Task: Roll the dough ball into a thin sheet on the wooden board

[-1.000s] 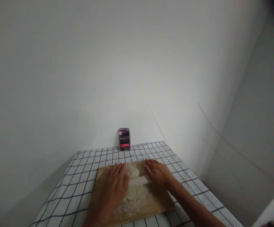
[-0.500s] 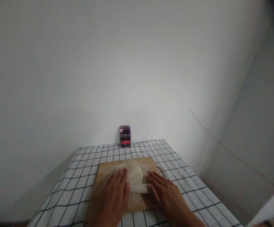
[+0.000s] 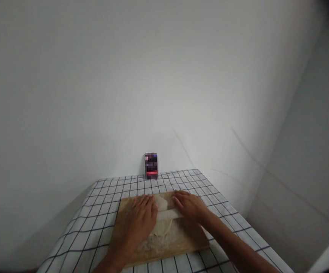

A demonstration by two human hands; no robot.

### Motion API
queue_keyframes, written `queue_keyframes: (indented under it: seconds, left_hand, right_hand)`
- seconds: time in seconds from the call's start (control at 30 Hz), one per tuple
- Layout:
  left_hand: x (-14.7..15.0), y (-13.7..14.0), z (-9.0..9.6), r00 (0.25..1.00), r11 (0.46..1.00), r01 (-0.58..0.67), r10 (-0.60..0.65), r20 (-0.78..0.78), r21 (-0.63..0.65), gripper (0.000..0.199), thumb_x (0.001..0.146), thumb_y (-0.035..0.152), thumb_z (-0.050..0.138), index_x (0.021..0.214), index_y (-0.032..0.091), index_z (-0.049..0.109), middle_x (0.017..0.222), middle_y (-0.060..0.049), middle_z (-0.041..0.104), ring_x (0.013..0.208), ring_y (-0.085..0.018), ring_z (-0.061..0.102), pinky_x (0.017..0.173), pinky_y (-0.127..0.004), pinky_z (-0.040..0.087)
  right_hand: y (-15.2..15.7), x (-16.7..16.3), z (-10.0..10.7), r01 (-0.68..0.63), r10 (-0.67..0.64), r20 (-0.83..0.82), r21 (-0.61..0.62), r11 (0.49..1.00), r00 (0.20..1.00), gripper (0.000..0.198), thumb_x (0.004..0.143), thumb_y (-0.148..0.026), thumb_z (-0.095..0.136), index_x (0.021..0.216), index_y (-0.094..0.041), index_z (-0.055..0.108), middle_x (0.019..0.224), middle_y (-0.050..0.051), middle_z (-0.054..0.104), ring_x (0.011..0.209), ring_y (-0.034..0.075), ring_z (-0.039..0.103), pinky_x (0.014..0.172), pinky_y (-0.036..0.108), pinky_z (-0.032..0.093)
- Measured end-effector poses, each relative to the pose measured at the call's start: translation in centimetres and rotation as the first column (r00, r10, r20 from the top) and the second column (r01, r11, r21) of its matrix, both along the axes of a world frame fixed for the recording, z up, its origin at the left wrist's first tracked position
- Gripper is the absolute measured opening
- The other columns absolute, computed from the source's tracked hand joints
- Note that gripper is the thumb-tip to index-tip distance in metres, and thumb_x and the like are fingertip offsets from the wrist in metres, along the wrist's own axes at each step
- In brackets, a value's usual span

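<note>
A pale rolling pin (image 3: 168, 215) lies across a flat round of dough (image 3: 162, 227), with dough showing both beyond it and on its near side. Over the pin's left end rests my left hand (image 3: 143, 216), palm down, its fingers stretched forward. My right hand (image 3: 189, 204) lies on the right end in the same way, fingers extended past the pin. Both ends of the pin are hidden under the palms. Beneath everything is a wooden board (image 3: 181, 242), dusted with flour near its front.
The board sits on a table with a white, dark-checked cloth (image 3: 87, 227). At the table's back edge a small dark pixelated item (image 3: 152, 166) stands against the white wall (image 3: 164, 83). A second wall (image 3: 303, 182) rises at the right.
Both hands and the rolling pin have moved forward, away from me, over the dough. More dough now shows on the near side of the pin.
</note>
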State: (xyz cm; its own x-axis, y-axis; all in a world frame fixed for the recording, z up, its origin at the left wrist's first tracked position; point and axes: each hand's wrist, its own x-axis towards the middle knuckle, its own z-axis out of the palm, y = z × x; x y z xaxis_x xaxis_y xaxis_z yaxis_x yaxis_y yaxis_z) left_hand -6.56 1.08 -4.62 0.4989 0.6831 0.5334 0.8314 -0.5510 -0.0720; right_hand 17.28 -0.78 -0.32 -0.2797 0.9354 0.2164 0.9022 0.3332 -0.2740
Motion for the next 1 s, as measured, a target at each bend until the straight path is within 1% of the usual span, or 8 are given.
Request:
queue_keyframes:
  seconds: [0.1,0.2,0.37,0.57,0.67,0.77,0.87,1.0]
  left_hand:
    - [0.0,0.3,-0.3,0.999,1.0,-0.02,0.02,0.027,-0.006,0.047,0.105,0.031,0.031,0.133,0.014,0.065,0.136,-0.017,0.069,0.129,-0.033,0.063,0.111,-0.062,0.047]
    - [0.0,-0.4,-0.7,0.999,1.0,-0.019,0.018,0.047,0.023,0.048,0.105,0.033,0.031,0.14,0.013,0.058,0.144,-0.016,0.064,0.137,-0.034,0.056,0.114,-0.064,0.043]
    - [0.1,-2.3,-0.9,0.998,0.996,0.02,-0.025,0.061,0.086,0.052,0.106,0.036,0.033,0.148,0.011,0.05,0.152,-0.017,0.057,0.143,-0.032,0.051,0.117,-0.058,0.044]
    - [-1.1,-5.6,-1.0,0.996,0.99,0.081,-0.086,0.04,0.114,0.058,0.106,0.038,0.039,0.158,0.014,0.035,0.16,-0.013,0.048,0.147,-0.029,0.046,0.114,-0.051,0.05]
    - [-1.6,-6.6,-0.9,0.992,0.989,0.124,-0.125,0.007,0.084,0.058,0.106,0.037,0.041,0.159,0.017,0.034,0.16,-0.01,0.048,0.147,-0.028,0.046,0.115,-0.048,0.05]
    - [-1.4,-5.6,-1.0,0.994,0.992,0.105,-0.108,0.032,0.075,0.053,0.107,0.037,0.04,0.155,0.016,0.041,0.158,-0.012,0.051,0.147,-0.028,0.046,0.116,-0.05,0.049]
    - [-0.7,-2.8,-0.9,0.998,0.998,0.057,-0.058,0.039,0.038,0.049,0.108,0.037,0.037,0.148,0.013,0.05,0.151,-0.017,0.057,0.143,-0.03,0.051,0.115,-0.055,0.048]
    - [-0.4,0.3,-0.2,1.0,0.998,-0.016,0.017,0.009,-0.068,0.044,0.107,0.035,0.034,0.14,0.017,0.058,0.144,-0.017,0.063,0.136,-0.033,0.058,0.11,-0.062,0.049]
  right_hand:
    - [1.4,0.3,0.0,-0.013,0.014,0.017,-0.045,0.999,1.0,0.052,0.109,-0.043,0.03,0.126,-0.017,0.072,0.145,0.015,0.063,0.139,0.027,0.056,0.114,0.046,0.045]
    - [0.9,0.6,-0.8,0.006,-0.006,-0.008,-0.017,1.0,1.0,0.051,0.108,-0.043,0.031,0.135,-0.02,0.068,0.151,0.013,0.058,0.143,0.028,0.051,0.116,0.047,0.042]
    - [-2.2,0.5,-1.7,-0.011,0.011,0.001,0.058,0.998,1.0,0.051,0.109,-0.036,0.029,0.141,-0.018,0.063,0.153,0.012,0.056,0.148,0.026,0.044,0.122,0.047,0.036]
    - [-6.7,-0.1,-2.4,0.006,-0.007,0.008,0.063,0.998,1.0,0.049,0.109,-0.036,0.031,0.143,-0.021,0.062,0.153,0.01,0.056,0.146,0.028,0.047,0.119,0.051,0.041]
    - [-7.5,0.0,-2.7,-0.012,0.015,-0.031,0.09,0.996,0.999,0.047,0.109,-0.038,0.033,0.143,-0.025,0.062,0.152,0.008,0.057,0.145,0.027,0.048,0.119,0.05,0.042]
    - [-5.8,0.1,-2.3,-0.022,0.025,-0.033,0.106,0.994,0.999,0.045,0.108,-0.036,0.034,0.134,-0.023,0.068,0.149,0.01,0.061,0.142,0.027,0.052,0.118,0.049,0.042]
    - [-2.3,0.1,-1.3,0.008,-0.007,-0.026,0.064,0.998,1.0,0.047,0.108,-0.037,0.03,0.127,-0.02,0.07,0.146,0.012,0.062,0.137,0.026,0.057,0.114,0.045,0.045]
    - [1.6,-0.1,0.3,0.058,-0.058,0.007,-0.032,0.998,0.998,0.046,0.108,-0.041,0.032,0.113,-0.02,0.073,0.123,0.012,0.075,0.116,0.026,0.069,0.099,0.041,0.053]
